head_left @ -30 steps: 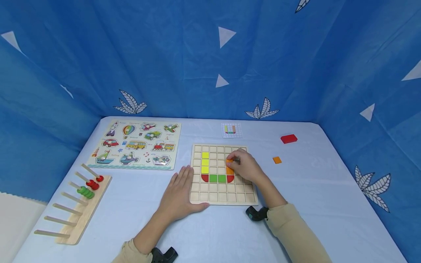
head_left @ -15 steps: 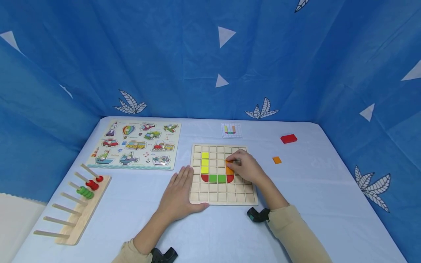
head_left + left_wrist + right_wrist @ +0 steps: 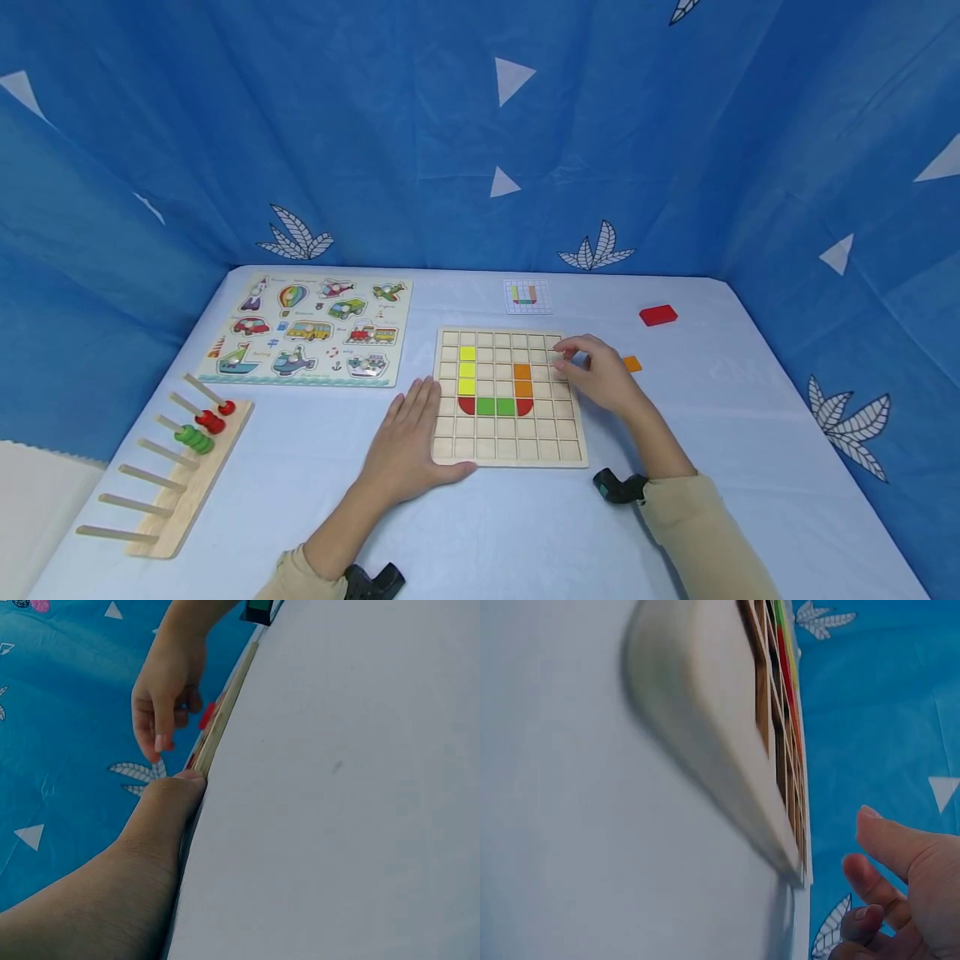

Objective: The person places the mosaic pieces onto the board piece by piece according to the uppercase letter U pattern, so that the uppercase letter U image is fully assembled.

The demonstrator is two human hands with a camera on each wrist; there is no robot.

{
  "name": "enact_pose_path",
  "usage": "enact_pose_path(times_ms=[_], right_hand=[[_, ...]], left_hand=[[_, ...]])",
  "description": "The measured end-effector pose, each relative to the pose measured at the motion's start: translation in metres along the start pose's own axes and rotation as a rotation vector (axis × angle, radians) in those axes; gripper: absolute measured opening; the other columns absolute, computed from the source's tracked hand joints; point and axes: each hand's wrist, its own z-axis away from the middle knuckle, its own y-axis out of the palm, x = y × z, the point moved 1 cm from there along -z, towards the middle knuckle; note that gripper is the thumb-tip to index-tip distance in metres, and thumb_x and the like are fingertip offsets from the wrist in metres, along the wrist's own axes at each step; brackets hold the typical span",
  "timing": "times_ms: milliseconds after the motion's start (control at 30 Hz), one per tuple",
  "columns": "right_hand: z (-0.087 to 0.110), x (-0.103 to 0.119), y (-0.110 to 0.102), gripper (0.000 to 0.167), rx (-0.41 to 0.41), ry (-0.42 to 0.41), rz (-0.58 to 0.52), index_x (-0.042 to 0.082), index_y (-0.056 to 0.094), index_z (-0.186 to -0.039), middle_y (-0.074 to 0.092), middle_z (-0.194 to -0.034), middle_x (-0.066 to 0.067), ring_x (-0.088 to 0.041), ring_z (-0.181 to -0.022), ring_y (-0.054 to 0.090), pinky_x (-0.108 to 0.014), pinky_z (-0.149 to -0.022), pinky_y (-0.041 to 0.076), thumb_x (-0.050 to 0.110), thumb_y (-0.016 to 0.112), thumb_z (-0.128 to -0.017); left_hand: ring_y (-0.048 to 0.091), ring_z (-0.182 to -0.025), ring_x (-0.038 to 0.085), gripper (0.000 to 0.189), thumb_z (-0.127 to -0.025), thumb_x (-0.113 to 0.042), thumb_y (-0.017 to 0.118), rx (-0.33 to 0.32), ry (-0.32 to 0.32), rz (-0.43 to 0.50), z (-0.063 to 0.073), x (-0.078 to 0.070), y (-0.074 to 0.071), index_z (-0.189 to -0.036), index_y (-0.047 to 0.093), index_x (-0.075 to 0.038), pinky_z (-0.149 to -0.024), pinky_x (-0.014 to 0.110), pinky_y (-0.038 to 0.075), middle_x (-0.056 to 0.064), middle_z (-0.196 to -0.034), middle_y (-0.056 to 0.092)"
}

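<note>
A wooden grid board (image 3: 495, 451) lies mid-table. In its cells, yellow tiles (image 3: 467, 370), green tiles (image 3: 495, 407), rounded red tiles (image 3: 526, 406) and two orange tiles (image 3: 522, 381) form a U. My left hand (image 3: 405, 437) lies with straight fingers along the board's left edge, its thumb at the near-left corner. Over the board's right edge hovers my right hand (image 3: 600, 375), fingers loosely bent, thumb and forefinger apart; nothing shows between them in the right wrist view. A loose orange tile (image 3: 633, 364), partly covered by that hand, lies on the table.
Behind the board is a pattern card (image 3: 528, 297) with a similar U. A red block or stack of pieces (image 3: 658, 315) lies back right. On the left are a vehicle puzzle board (image 3: 307, 329) and a peg rack (image 3: 180, 492) with red and green beads.
My right hand has let go of the upper orange tile, which sits in its cell, and has moved right toward the board's edge. The left hand stays put.
</note>
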Motion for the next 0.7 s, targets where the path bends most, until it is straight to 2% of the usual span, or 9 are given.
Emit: enact_pose_path(times_ms=[200, 433, 700], right_hand=[[0.002, -0.019, -0.017, 0.031, -0.031, 0.017, 0.017, 0.014, 0.067, -0.122, 0.063, -0.11, -0.008, -0.023, -0.104, 0.054, -0.036, -0.089, 0.049, 0.021, 0.071, -0.092], [0.003, -0.044, -0.036, 0.034, -0.06, 0.06, 0.048, 0.014, 0.065, -0.125, 0.061, -0.114, -0.01, -0.023, -0.097, 0.053, -0.03, -0.079, 0.05, 0.023, 0.07, -0.093], [0.003, -0.067, -0.052, 0.035, -0.068, 0.086, 0.034, 0.013, 0.065, -0.127, 0.06, -0.117, -0.012, -0.025, -0.1, 0.052, -0.029, -0.079, 0.049, 0.026, 0.069, -0.094]], left_hand=[[0.012, -0.156, 0.025, 0.127, -0.07, -0.086, 0.058, 0.008, -0.003, -0.004, 0.0, 0.001, 0.001, -0.159, 0.017, -0.005, -0.126, 0.047, 0.018, 0.01, -0.167, 0.017], [0.011, -0.156, 0.025, 0.127, -0.07, -0.086, 0.057, 0.01, -0.003, -0.011, -0.001, 0.001, 0.002, -0.159, 0.016, -0.006, -0.126, 0.047, 0.018, 0.009, -0.167, 0.017], [0.011, -0.156, 0.025, 0.127, -0.07, -0.087, 0.057, 0.015, -0.005, -0.011, -0.001, 0.001, 0.001, -0.159, 0.016, -0.006, -0.126, 0.047, 0.017, 0.009, -0.167, 0.016]])
